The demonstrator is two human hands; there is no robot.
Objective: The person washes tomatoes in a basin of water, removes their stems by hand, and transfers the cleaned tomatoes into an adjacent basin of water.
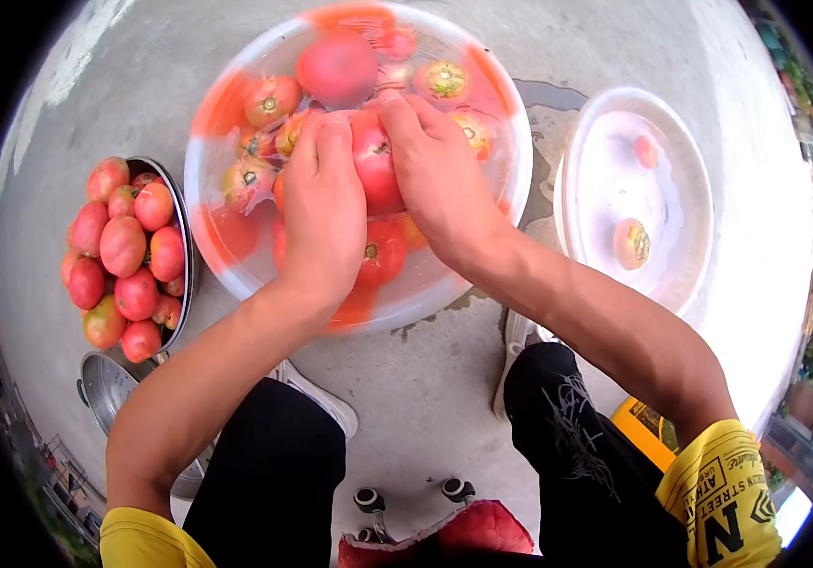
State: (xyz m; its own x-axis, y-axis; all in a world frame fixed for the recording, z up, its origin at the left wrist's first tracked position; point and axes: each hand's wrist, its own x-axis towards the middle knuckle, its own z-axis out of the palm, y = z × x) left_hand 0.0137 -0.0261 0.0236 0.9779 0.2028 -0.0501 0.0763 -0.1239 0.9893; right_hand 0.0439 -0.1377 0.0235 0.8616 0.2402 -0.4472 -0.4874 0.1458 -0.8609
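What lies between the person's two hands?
In the head view, a red tomato lies between the left hand and the right hand, touching both.

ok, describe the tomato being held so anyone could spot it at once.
Find the big round basin of water at upper centre. Near its middle, the left hand and right hand flank a red tomato. Unlike the other tomatoes in the basin, it alone is clasped between hands.
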